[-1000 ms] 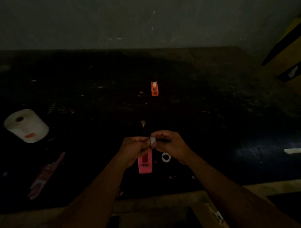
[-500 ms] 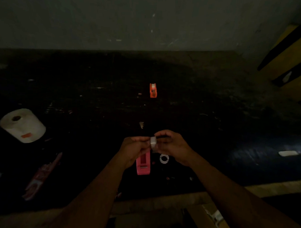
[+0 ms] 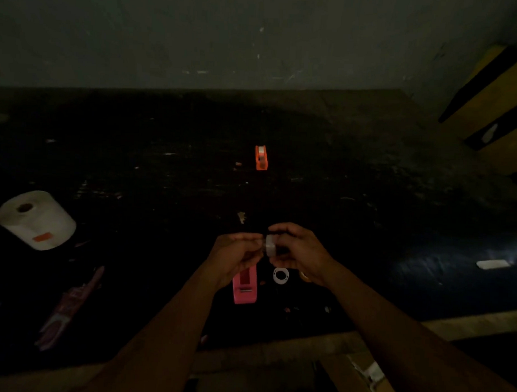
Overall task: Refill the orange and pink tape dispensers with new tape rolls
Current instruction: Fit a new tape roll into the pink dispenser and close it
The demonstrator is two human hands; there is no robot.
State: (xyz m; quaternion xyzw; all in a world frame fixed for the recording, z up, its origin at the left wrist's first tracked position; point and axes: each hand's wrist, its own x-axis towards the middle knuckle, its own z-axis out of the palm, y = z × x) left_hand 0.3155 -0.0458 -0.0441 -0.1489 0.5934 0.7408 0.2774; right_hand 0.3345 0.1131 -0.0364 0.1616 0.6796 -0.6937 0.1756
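Little has moved since a second ago: both hands stay raised together above the dark surface [image 3: 369,176]. From the left, a white paper roll [image 3: 36,219] and a pinkish wrapper [image 3: 69,303] lie well clear. The left hand [image 3: 234,255] seems to pick at a small clear tape roll [image 3: 270,245] that the right hand [image 3: 301,250] pinches, both grips narrow. Below sits the pink plastic tape dispenser [image 3: 244,286], with a white ring core [image 3: 280,275] beside it; the orange plastic tape dispenser [image 3: 261,157] stands farther back. In this gloom the tape's end may be lost or the roll dropped.
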